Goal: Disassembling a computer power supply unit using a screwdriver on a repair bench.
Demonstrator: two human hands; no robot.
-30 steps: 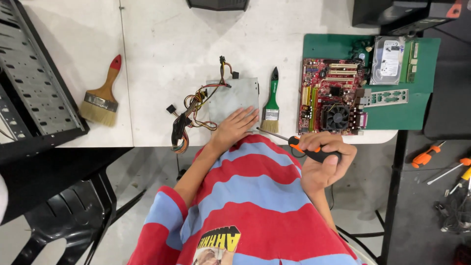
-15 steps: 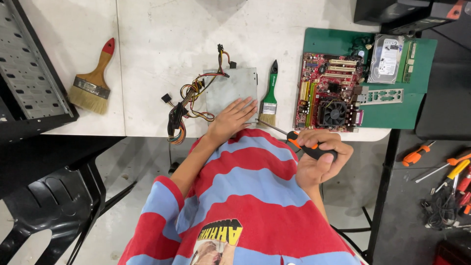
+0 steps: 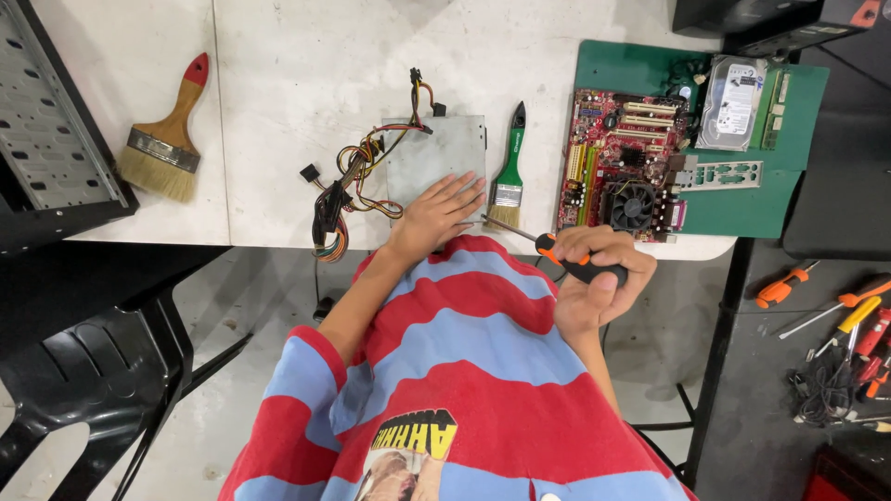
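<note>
The person's left hand (image 3: pixel 436 213) lies flat, palm down, fingers spread toward one o'clock, its forearm bare and stretched out from seven o'clock. The right hand (image 3: pixel 599 283) is curled into a closed fist, knuckles pointing toward eleven o'clock.

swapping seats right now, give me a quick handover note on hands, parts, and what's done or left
Left hand: flat on the grey metal power supply box, steadying it at the white table edge.
Right hand: grip closed on the orange-and-black screwdriver, tip at the box's near right corner.
Nearby: green-handled small brush right of the box, red motherboard on the green mat.
Done: cannot tell.
Left: the box looks closed; no loose screws visible.
</note>
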